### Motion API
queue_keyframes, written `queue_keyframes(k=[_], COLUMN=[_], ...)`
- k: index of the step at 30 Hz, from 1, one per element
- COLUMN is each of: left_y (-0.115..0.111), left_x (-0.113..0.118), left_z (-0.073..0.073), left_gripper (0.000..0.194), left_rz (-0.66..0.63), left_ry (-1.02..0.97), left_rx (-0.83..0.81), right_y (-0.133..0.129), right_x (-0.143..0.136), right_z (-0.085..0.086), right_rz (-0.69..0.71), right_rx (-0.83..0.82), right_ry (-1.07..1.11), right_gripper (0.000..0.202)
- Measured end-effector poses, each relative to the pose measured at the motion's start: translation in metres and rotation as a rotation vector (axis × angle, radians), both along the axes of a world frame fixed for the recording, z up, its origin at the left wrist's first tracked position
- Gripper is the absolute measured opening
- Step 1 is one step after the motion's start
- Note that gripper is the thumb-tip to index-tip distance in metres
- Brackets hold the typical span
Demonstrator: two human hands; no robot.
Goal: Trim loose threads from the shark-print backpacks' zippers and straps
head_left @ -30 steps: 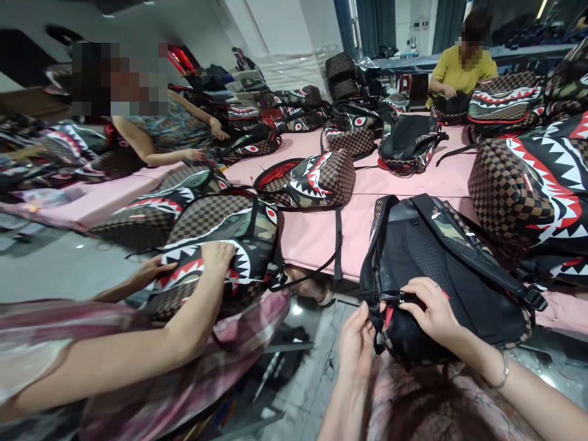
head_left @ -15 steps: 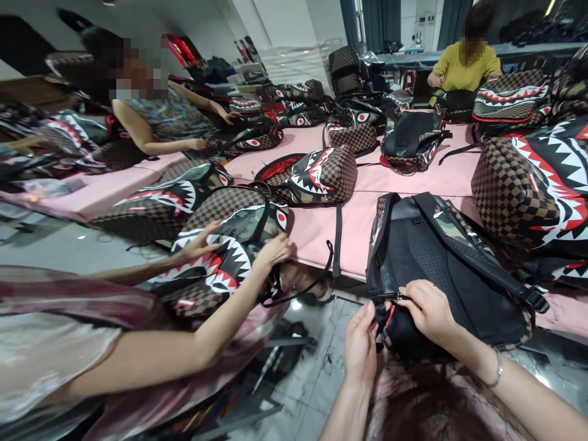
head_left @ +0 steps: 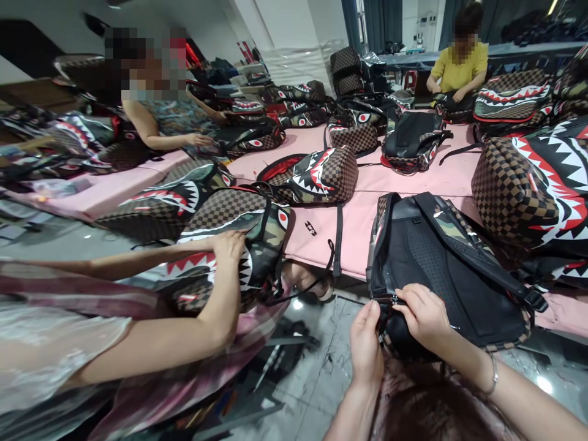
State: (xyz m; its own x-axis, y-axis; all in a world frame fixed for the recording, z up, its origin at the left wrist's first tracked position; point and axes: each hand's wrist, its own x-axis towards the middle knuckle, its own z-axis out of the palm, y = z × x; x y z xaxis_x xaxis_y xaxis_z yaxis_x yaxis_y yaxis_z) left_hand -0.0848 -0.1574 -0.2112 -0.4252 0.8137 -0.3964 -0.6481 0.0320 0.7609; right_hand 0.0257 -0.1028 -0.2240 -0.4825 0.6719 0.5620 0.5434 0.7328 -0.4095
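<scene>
L hand point(head_left: 366, 343) + R hand point(head_left: 423, 317) pinch blk backpack point(head_left: 411, 251); contents hidden.

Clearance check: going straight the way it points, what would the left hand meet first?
Probably the backpack with the black back panel, at its near-left edge; the left hand seems to touch it there, though depth is hard to judge.

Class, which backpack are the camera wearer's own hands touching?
The near backpack, lying black padded back up: the left hand and right hand meet at its lower left side.
</scene>
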Motion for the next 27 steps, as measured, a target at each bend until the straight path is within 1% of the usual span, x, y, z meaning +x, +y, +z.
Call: queue_keyframes(k=[7, 10, 15, 19, 23, 25, 27], left_y=[0.0011, 0.0017, 0.0023, 0.0021, 0.0016, 0.0011, -0.0004], left_x=[0.0027, 0.0029, 0.0048, 0.0073, 0.0059, 0.0031, 0.0003], left_z=[-0.0036, -0.0053, -0.0056, -0.0038, -0.0045, -0.0064, -0.0090], left_gripper=[0.025, 0.026, 0.027, 0.025, 0.025, 0.025, 0.027], left_rz=[0.012, 0.008, 0.012, 0.020, 0.026, 0.011, -0.001], left_ry=[0.031, 0.034, 0.038, 0.026, 0.025, 0.048, 0.086], left_rx=[-0.006, 0.005, -0.010, -0.001, -0.002, 0.007, 0.005], right_y=[-0.0022, -0.0036, -0.0059, -0.0054, -0.0060, -0.0070, -0.0070], right_x=[0.0002, 0.0000, -0.0020, -0.0031, -0.0022, -0.0012, -0.0009], right_z=[-0.0030, -0.0031, -0.0010, -0.0013, -0.0017, 0.0003, 0.0044], right_rz=[-0.005, -0.022, -0.077, -0.081, -0.054, -0.027, -0.011], right_rx=[-0.033, 0.003, 0.113, 0.126, 0.068, 0.010, -0.103], right_ry=[0.022, 0.004, -0.059, -0.068, -0.034, 0.043, 0.158], right_gripper=[0.021, 0.019, 0.017, 0.017, 0.017, 0.016, 0.014])
